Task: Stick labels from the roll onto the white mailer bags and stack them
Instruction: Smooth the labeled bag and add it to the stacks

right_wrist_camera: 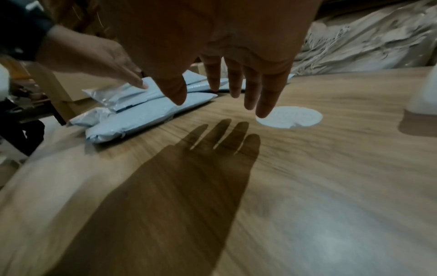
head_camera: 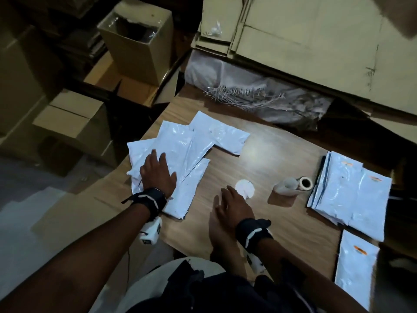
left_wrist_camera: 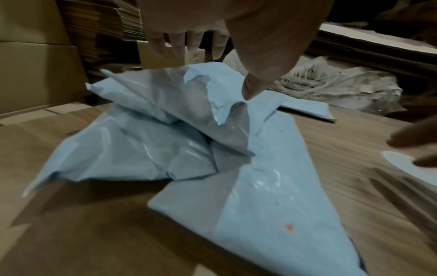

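A loose pile of unlabelled white mailer bags (head_camera: pixel 180 145) (left_wrist_camera: pixel 151 149) (right_wrist_camera: pixel 141 115) lies at the table's left. My left hand (head_camera: pixel 158 172) (left_wrist_camera: pixel 189 43) (right_wrist_camera: pixel 99 61) is over that pile with straight, spread fingers, the thumb tip touching the top bag. My right hand (head_camera: pixel 228 206) (right_wrist_camera: pixel 227 80) hovers flat and open above bare wood, holding nothing, just short of a round white paper disc (head_camera: pixel 244 188) (right_wrist_camera: pixel 290 117) (left_wrist_camera: pixel 399 162). The label roll (head_camera: pixel 295 185) lies on its side right of the disc. Labelled bags with orange marks (head_camera: pixel 352 188) are stacked at the right edge.
The wooden table (head_camera: pixel 270 222) ends at the left, with cardboard boxes (head_camera: pixel 74 123) below. A crumpled plastic sack (head_camera: pixel 259 93) and flattened cartons (head_camera: pixel 316 41) lie along the back. One more labelled bag (head_camera: pixel 356 267) lies at the front right.
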Demonstrator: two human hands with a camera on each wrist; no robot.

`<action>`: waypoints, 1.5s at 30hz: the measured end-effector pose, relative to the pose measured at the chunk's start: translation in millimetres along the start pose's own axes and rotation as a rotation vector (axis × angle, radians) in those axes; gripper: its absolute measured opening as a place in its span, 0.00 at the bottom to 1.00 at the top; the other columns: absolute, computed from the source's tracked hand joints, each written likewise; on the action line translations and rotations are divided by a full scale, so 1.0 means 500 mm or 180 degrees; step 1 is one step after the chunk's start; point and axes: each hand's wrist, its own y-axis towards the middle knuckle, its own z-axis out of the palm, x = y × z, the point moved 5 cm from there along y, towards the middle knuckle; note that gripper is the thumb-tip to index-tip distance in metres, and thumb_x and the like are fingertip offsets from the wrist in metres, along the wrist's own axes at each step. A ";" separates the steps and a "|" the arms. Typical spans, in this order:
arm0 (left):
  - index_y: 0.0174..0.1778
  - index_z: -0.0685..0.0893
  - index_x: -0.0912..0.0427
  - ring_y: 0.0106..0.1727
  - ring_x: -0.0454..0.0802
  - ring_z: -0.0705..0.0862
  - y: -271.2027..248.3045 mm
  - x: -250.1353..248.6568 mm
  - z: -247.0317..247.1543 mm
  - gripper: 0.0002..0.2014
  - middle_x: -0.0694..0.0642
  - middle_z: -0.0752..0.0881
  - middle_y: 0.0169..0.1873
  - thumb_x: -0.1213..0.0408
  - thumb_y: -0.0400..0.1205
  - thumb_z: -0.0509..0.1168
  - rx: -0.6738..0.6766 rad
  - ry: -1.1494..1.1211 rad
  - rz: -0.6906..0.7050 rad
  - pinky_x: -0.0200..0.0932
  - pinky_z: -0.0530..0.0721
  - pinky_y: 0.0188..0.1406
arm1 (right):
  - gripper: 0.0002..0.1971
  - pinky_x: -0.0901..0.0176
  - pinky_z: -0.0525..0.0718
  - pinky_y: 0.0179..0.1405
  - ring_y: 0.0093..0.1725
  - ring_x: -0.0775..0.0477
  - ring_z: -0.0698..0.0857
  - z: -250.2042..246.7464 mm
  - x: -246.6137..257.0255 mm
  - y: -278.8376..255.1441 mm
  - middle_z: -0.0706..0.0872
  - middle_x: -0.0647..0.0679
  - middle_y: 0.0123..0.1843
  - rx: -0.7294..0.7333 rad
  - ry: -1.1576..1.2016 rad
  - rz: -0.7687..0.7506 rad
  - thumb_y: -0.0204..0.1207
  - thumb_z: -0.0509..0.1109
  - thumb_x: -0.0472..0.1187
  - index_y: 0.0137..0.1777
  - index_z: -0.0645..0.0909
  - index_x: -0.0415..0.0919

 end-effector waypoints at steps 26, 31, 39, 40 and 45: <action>0.57 0.87 0.57 0.56 0.54 0.87 -0.019 -0.039 -0.010 0.16 0.54 0.89 0.54 0.49 0.80 0.71 0.1224 -0.2487 0.0512 0.50 0.83 0.56 | 0.18 0.61 0.79 0.60 0.58 0.54 0.84 -0.033 0.021 -0.002 0.86 0.53 0.58 -0.0329 0.1746 0.0744 0.81 0.68 0.53 0.66 0.82 0.46; 0.54 0.88 0.57 0.53 0.51 0.88 -0.085 -0.141 0.061 0.16 0.54 0.90 0.51 0.48 0.79 0.71 0.1972 -0.2615 0.0740 0.46 0.85 0.54 | 0.08 0.59 0.85 0.41 0.41 0.58 0.88 -0.066 -0.004 -0.038 0.90 0.52 0.43 -0.0890 0.2918 0.0922 0.82 0.69 0.50 0.45 0.84 0.47; 0.65 0.80 0.50 0.57 0.50 0.86 -0.173 -0.249 0.155 0.23 0.50 0.87 0.60 0.45 0.76 0.71 0.2677 -0.1622 0.1352 0.48 0.83 0.58 | 0.13 0.57 0.85 0.48 0.50 0.49 0.89 -0.044 -0.153 -0.126 0.91 0.46 0.55 -0.0827 0.2448 0.1544 0.78 0.73 0.47 0.58 0.87 0.41; 0.66 0.77 0.50 0.58 0.51 0.85 -0.178 -0.256 0.163 0.25 0.50 0.86 0.61 0.45 0.77 0.71 0.2752 -0.1435 0.1355 0.48 0.82 0.58 | 0.13 0.60 0.82 0.47 0.49 0.49 0.88 -0.041 -0.167 -0.134 0.91 0.46 0.55 -0.0797 0.2402 0.1622 0.79 0.73 0.46 0.58 0.86 0.41; 0.75 0.66 0.52 0.57 0.58 0.85 -0.187 -0.289 0.172 0.33 0.54 0.86 0.58 0.50 0.77 0.72 0.2596 -0.0625 0.1642 0.48 0.81 0.55 | 0.15 0.59 0.82 0.47 0.52 0.47 0.88 -0.019 -0.211 -0.153 0.90 0.46 0.57 -0.0530 0.2346 0.1922 0.78 0.73 0.48 0.61 0.86 0.41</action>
